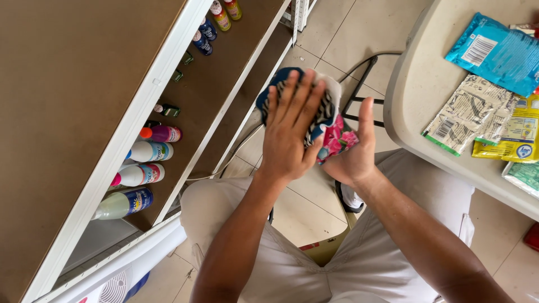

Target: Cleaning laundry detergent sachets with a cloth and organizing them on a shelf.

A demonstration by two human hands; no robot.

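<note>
In the head view, a seated person in light beige trousers holds a soft pouch-like packet (328, 126) between both hands, above the knees and the tiled floor (337, 33). The packet is crumpled and flexible; its upper part is dark blue with a white edge and black-and-white stripes, and its lower part is bright pink with a flower pattern. The left hand (292, 132) lies flat on top of the packet, fingers stretched and close together, pressing on it. The right hand (353, 151) is under the packet with the palm up and supports it, the thumb pointing upward beside the pink part. So both hands are grasping the packet between the palms. At the left stands a white metal shelf with brown boards (140, 101), and on a lower board lie several plastic bottles (137, 174) with coloured caps. At the right, a round beige table (415, 90) carries flat sachets: a blue one (497, 53), a white-green one (463, 115) and a yellow one (519, 137).
</note>
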